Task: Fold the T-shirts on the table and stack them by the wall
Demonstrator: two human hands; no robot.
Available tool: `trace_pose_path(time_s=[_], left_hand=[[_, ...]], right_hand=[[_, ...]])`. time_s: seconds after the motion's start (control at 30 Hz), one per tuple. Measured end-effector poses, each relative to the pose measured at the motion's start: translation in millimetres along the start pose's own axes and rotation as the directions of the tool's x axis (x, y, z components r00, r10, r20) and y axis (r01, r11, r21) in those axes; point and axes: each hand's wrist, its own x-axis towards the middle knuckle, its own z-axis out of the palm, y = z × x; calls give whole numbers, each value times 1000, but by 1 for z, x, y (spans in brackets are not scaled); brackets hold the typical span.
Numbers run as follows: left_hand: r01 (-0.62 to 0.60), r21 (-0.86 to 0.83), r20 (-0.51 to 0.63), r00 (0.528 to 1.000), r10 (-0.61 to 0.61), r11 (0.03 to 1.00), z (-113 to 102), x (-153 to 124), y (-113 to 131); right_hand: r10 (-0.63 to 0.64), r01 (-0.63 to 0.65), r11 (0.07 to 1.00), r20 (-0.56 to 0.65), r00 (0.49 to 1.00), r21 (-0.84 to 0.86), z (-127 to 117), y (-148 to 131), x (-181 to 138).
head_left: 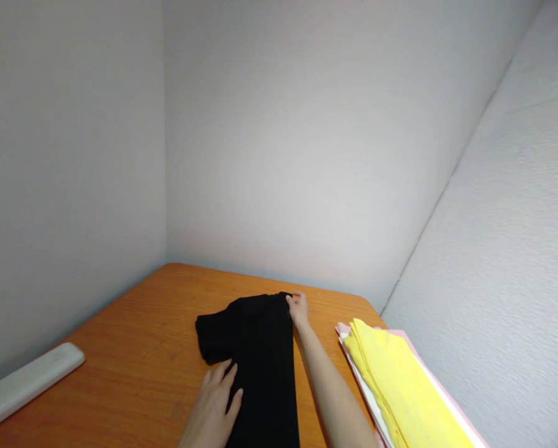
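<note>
A black T-shirt, folded lengthwise, lies on the wooden table with its sleeve pointing left. Its lower end runs out of the picture at the bottom. My right hand pinches the shirt's far right corner, by the collar. Spread fingers of my left hand rest on the left edge of the shirt, just below the sleeve.
Folded clothes in yellow, white and pink are stacked on the right of the table. A long white bar-shaped object lies at the left edge. Walls stand close behind and at both sides.
</note>
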Motion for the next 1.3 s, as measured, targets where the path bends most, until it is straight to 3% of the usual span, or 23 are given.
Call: trace_pose_path(time_s=[0.13,0.23,0.33,0.43,0.57,0.7,0.87,1.3], left_hand=[[14,65,5,1000,-15,998,-11,3,11],[-30,80,-106,994,38,996,-33,22,17],[-138,107,-159,975,154,985,-49,65,22],[-249,159,-46,965,259,955,-41,120,20],[-323,197,92,946,310,926,-5,166,2],[-339,262,196,935,294,903,21,167,-28],[-207,239,192,968,163,949,28,156,-56],[-184,199,185,972,147,963,31,154,-59]], right_hand=[[42,-52,996,-118,992,-75,-7,13,-7],[-57,28,988,-196,979,-150,-8,6,-17],[-206,174,964,-156,966,-201,-1,-7,-31],[-350,325,910,-57,935,-258,14,-12,-49],[-413,413,833,83,907,-368,32,-4,-68],[-306,378,833,233,923,-404,34,2,-72],[-262,364,826,277,924,-430,31,0,-70],[-239,364,808,307,921,-463,30,-4,-72]])
